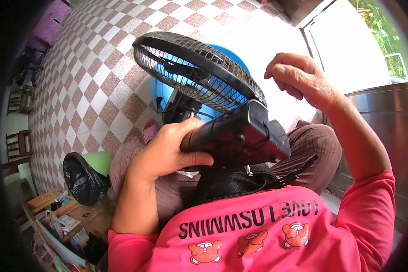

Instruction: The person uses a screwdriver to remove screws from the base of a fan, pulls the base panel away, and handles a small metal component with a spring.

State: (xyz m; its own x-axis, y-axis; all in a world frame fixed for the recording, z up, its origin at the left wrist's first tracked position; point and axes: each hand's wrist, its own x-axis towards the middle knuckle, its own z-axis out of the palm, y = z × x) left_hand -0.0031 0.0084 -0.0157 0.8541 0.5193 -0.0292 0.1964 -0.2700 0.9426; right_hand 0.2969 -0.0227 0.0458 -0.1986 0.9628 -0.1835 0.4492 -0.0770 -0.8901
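Observation:
A black electric fan [199,59] with a round wire cage lies tilted in front of me, its cage turned away and its base toward me. My left hand [174,147] is wrapped round the side of the fan's dark base [235,140], thumb on the near face. To the right of the cage, my right hand [299,77] is raised in the air, apart from the fan. Its fingers are curled in, and whatever they pinch, if anything, is too small to make out. A blue round tub [229,52] shows behind and below the cage; its contents are mostly hidden.
A black mesh bag [231,183] rests in my lap. On the left stand a green bin with a black liner [84,179] and a wooden drawer of odds and ends [68,213]. Checked tiles [95,90] cover the floor. A metal panel [385,122] stands by the bright doorway at right.

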